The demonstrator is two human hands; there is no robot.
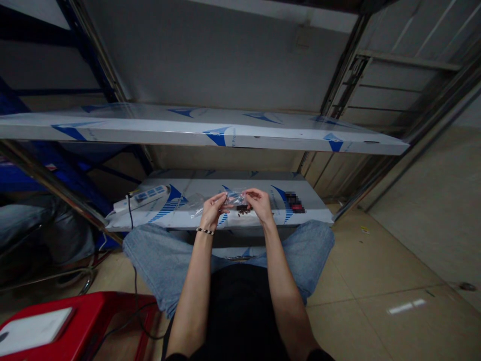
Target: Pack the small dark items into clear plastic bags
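My left hand (213, 210), with a beaded bracelet at the wrist, is closed in a pinch on one side of a small clear plastic bag (236, 195). My right hand (260, 204) pinches the bag's other side. Just below the bag, between my hands, lie several small dark brown pieces (243, 209), too small to name, on the lower shelf (205, 180). More crumpled clear plastic (196, 204) rests left of my left hand. To the right of my right hand is a blurred black and red object (295, 202).
A white power strip (142, 198) with a dark cable lies on the shelf's left end. Above my hands runs an upper shelf (158, 131) in printed film. A red stool (108, 306) at lower left carries a white phone (35, 331). Another person's leg (67, 230) shows at left.
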